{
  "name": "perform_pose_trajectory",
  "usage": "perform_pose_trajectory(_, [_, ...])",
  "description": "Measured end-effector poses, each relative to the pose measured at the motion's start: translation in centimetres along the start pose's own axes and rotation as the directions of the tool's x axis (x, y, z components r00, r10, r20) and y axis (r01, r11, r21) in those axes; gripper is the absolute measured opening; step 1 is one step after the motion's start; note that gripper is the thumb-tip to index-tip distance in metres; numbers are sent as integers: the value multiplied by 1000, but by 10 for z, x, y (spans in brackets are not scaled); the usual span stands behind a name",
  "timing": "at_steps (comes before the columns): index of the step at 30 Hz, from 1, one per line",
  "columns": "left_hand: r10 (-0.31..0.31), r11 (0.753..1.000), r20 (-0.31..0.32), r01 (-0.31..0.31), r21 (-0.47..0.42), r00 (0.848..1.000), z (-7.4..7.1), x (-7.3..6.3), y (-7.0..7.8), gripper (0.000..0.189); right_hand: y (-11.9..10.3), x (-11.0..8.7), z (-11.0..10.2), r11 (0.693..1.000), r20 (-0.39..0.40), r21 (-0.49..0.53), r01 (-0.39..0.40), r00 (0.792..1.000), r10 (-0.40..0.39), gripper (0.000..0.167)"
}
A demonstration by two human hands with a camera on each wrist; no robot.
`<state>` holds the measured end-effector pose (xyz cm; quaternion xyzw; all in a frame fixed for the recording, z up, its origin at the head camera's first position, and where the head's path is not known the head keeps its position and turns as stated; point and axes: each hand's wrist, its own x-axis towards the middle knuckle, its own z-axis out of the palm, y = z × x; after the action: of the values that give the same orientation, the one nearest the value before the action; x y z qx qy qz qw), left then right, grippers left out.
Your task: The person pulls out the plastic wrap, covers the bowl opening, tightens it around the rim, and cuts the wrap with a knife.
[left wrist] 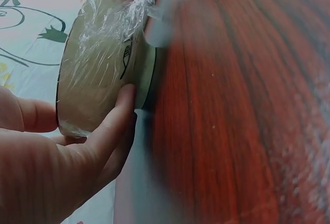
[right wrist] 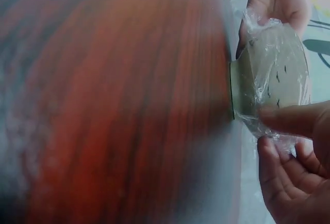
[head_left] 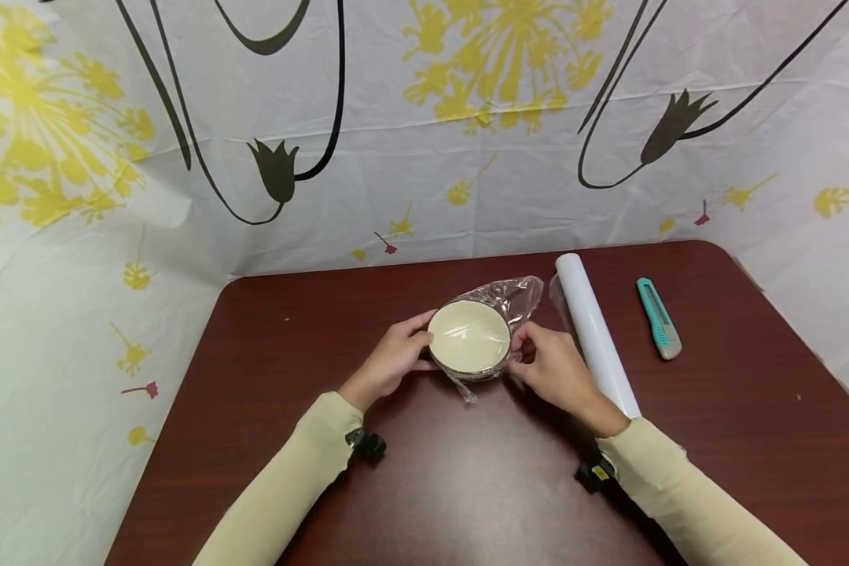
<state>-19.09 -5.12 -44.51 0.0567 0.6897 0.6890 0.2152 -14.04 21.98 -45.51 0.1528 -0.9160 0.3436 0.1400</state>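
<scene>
A cream bowl (head_left: 469,336) with a dark rim is at the middle of the table, its mouth facing up. Clear cling film (head_left: 522,297) stretches over its mouth and crumples along its wall, with a loose flap at the back right and a twisted end at the front. My left hand (head_left: 394,355) grips the bowl's left side, thumb at the rim and fingers lower on the wall. On the opposite side, my right hand (head_left: 557,371) pinches the film against the wall. In the right wrist view, small dark marks show on the bowl (right wrist: 281,74) through the film.
Right of the bowl lies a white roll of cling film (head_left: 597,330), partly behind my right forearm. Farther right is a teal and grey box cutter (head_left: 658,318). A patterned sheet (head_left: 396,189) hangs behind the dark red table (head_left: 283,346).
</scene>
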Motion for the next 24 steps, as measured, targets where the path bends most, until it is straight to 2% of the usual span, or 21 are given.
perform_pose_trajectory(8, [11, 1000, 15, -11, 1, 1000, -1, 0, 1, 56, 6, 4, 1, 990, -84, -46, 137, 987, -140, 34])
perform_pose_trajectory(12, [17, 1000, 18, -17, -5, 1000, -1, -1, 1, 57, 5, 3, 3, 991, -127, -48, 127, 983, -132, 33])
perform_pose_trajectory(15, [14, 1000, 16, -14, -9, 1000, -1, -1, 1, 57, 3, 1, 5, 998, -125, -18, 54, 991, -56, 31])
perform_pose_trajectory(19, [7, 1000, 13, -7, -17, 1000, -1, -2, 1, 57, 0, 0, 6, 995, -78, 35, -89, 993, 92, 22])
perform_pose_trajectory(21, [6, 1000, 13, -6, -22, 1000, -1, -2, 1, 57, -1, 1, 4, 983, -37, 58, -173, 984, 175, 17])
perform_pose_trajectory(24, [1, 1000, 8, -1, -27, 1000, 0, -2, 0, 57, -2, 2, 3, 952, 32, 102, -288, 958, 286, 13])
